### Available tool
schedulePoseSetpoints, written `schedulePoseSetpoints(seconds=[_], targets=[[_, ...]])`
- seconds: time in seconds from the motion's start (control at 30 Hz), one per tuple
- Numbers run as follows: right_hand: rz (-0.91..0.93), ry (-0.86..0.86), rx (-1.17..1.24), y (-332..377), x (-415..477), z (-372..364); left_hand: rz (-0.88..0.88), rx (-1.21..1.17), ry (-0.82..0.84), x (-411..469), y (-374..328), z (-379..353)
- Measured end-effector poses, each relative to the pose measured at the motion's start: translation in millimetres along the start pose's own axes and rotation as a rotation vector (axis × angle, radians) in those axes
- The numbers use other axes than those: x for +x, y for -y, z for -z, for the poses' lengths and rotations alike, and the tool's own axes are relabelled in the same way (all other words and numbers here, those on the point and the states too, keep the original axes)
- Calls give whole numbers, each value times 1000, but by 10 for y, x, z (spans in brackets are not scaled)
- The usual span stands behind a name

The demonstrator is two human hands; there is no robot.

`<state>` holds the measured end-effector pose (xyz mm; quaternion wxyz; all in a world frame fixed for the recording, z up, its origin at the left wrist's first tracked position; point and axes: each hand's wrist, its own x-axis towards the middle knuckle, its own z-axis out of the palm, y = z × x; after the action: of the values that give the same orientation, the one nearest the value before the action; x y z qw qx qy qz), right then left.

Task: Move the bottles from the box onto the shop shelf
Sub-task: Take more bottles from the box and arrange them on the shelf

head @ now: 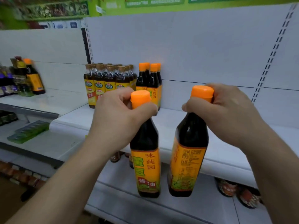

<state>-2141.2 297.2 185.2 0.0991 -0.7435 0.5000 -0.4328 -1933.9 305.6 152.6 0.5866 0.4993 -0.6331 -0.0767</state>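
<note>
I hold two dark soy sauce bottles with orange caps and orange-yellow labels, one in each hand, in front of the white shop shelf (202, 126). My left hand (116, 117) grips the neck of the left bottle (145, 159), just under its cap. My right hand (229, 113) grips the neck of the right bottle (189, 156), which tilts slightly. Both bottles hang in the air in front of the shelf's front edge. Several bottles of the same kind (150, 80) stand at the back of the shelf. The box is out of view.
A block of several brown-capped bottles with yellow labels (106, 81) stands left of the orange-capped ones. The left shelf bay holds mixed bottles (21, 78), and a green packet (29, 131) lies one shelf lower. Packaged goods (239, 191) sit on the shelf below at right.
</note>
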Motion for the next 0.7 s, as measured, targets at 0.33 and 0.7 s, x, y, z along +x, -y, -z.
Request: schedulePoseSetpoints(seconds=[0.33, 0.7], targets=[[-58, -100, -36, 94, 588, -206, -113, -100, 57, 794, 386, -45], [-201, -199, -122, 281, 1233, -874, -170, -186, 213, 1751, 1063, 56]])
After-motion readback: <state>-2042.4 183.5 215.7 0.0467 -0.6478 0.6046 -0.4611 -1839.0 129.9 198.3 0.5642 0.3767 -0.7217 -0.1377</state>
